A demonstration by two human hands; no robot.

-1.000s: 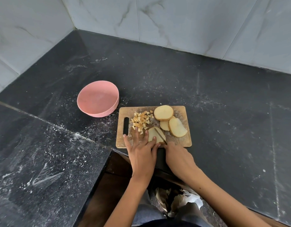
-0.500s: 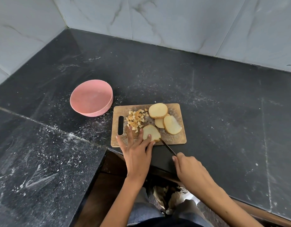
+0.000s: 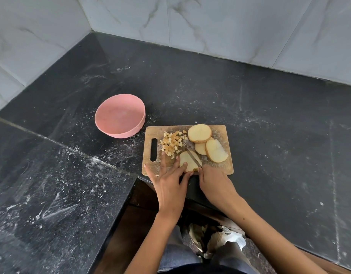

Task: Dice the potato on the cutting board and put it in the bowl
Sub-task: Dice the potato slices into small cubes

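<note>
Currently: dark stone desk [image 3: 249, 119], dusted with pale specks, runs into a tiled corner. Pink bowl [image 3: 120, 115] sits on it just left of the wooden cutting board [image 3: 220, 169]; bowl holds nothing that I can see.

On the board, far side: three thick potato rounds [image 3: 199, 133] overlapping one another. Left of them, beside the handle slot: a small heap of diced pieces [image 3: 171, 143], some browned. Near edge: one potato slice [image 3: 187, 161] lying flat, the one being worked.

My left hand [image 3: 170, 180] lies spread on the board, fingers straight, fingertips pressing the left rim of the slice to steady it. My right hand [image 3: 215, 182] is clenched around the knife [image 3: 193, 158] handle; the blade lies diagonally across the slice, tip toward the diced heap. Whether the edge has bitten in, I cannot tell.

Step in hand, as I judge it: cutting this slice into strips, mid-dicing. Roughly a quarter of the potato is diced; nothing transferred.

Next move calls for a straight downward press through the slice, left fingertips kept clear of the blade, then parallel cuts and crosswise cuts. Three rounds remain before scraping everything into the bowl.
</note>
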